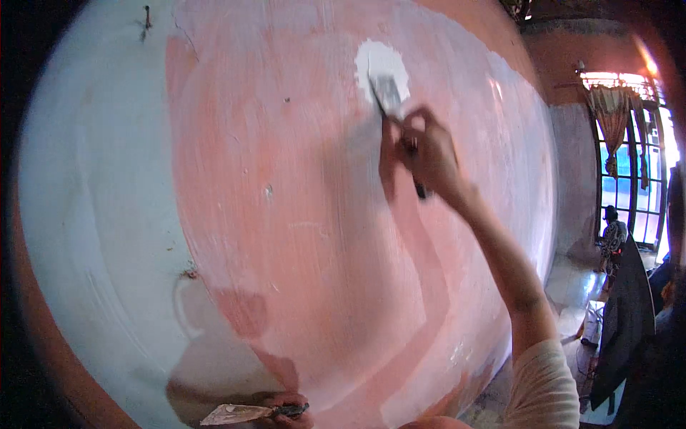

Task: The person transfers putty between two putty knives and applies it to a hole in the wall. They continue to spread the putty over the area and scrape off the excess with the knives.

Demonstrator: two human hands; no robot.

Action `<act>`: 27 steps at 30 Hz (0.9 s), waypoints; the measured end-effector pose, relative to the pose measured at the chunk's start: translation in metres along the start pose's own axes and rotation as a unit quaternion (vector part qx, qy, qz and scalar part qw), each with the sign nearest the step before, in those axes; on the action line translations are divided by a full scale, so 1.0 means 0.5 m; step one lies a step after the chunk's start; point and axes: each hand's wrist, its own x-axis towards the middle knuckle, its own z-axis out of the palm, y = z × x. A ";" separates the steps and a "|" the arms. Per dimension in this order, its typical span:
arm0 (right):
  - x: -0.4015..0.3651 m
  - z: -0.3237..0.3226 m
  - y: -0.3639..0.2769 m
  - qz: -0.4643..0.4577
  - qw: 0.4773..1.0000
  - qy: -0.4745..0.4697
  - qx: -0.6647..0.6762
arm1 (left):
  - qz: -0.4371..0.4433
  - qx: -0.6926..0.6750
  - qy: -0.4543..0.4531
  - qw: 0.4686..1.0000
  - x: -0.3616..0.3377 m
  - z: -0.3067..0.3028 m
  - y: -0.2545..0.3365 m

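Observation:
My right hand (pixel 434 154) is raised and closed round the dark handle of a putty knife (pixel 388 89). The blade lies against a fresh white patch of filler (pixel 375 57) high on the pink, streaky wall (pixel 286 143). Low at the bottom edge, my left hand (pixel 291 420) is partly cut off by the frame. Its fingers are wrapped round the dark handle of a second putty knife (pixel 234 414), whose blade points left and looks smeared with pale filler. Shadows of my arm and head fall across the wall.
To the left the wall carries a pale white coat (pixel 100 179). A nail or hook (pixel 147 21) sticks out at upper left, and a small rough spot (pixel 189 273) shows lower down. At far right are a barred window (pixel 632 171), a curtain (pixel 612 121) and a dark board-like shape (pixel 625 322).

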 end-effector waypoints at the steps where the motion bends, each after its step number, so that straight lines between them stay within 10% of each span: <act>1: -0.041 0.000 -0.011 -0.027 0.999 -0.005 -0.019 | 0.002 0.000 0.005 1.000 0.003 0.003 0.001; 15: 0.123 -0.017 0.031 -0.059 0.994 0.087 0.022 | 0.015 0.008 0.024 1.000 0.017 0.033 0.038; 27: -0.068 -0.088 -0.030 0.035 0.996 -0.003 0.087 | 0.025 0.007 0.038 0.999 0.020 0.033 0.051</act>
